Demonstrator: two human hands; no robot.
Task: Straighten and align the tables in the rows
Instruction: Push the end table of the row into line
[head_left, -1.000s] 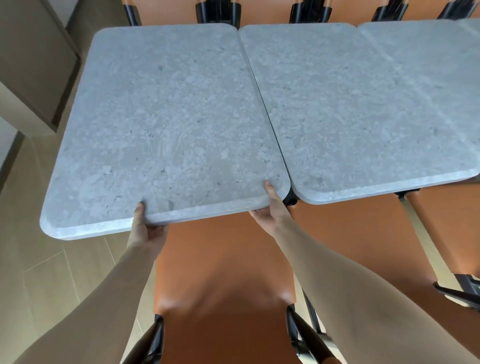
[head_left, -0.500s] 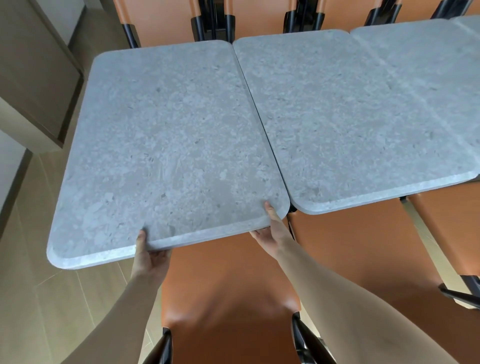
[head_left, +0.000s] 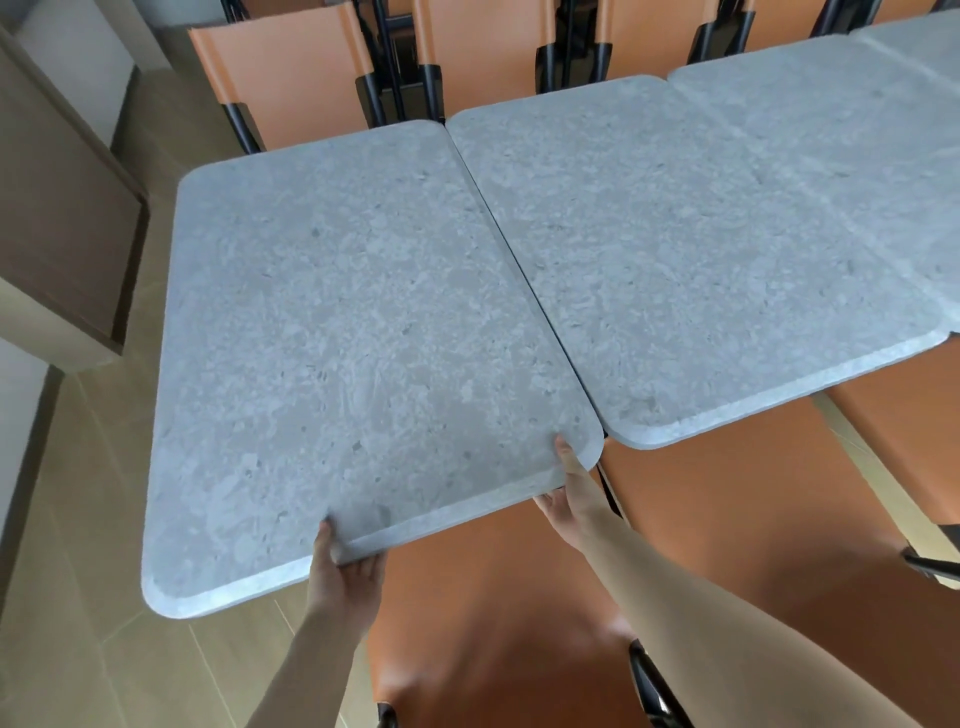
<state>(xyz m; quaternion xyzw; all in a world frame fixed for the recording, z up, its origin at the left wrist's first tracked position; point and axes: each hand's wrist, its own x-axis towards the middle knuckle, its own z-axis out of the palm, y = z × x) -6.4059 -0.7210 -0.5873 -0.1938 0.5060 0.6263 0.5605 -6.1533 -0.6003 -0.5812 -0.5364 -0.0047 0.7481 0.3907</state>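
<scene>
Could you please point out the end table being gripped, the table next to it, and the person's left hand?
end table (head_left: 337, 353): head view, middle of its grey top.
neighbouring table (head_left: 675, 270): head view, centre of its top.
left hand (head_left: 345, 577): head view, back of the hand.

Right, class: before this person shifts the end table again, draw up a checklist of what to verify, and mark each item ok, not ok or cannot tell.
1. Left hand grips the end table's near edge: ok.
2. Right hand grips its near right corner: ok.
3. Near edge level with the second table: not ok, it juts nearer the person.
4. Gap between the two tops even: not ok, it widens toward the near end.
5. Chair seat below clear of the table's legs: cannot tell, legs hidden.
</scene>
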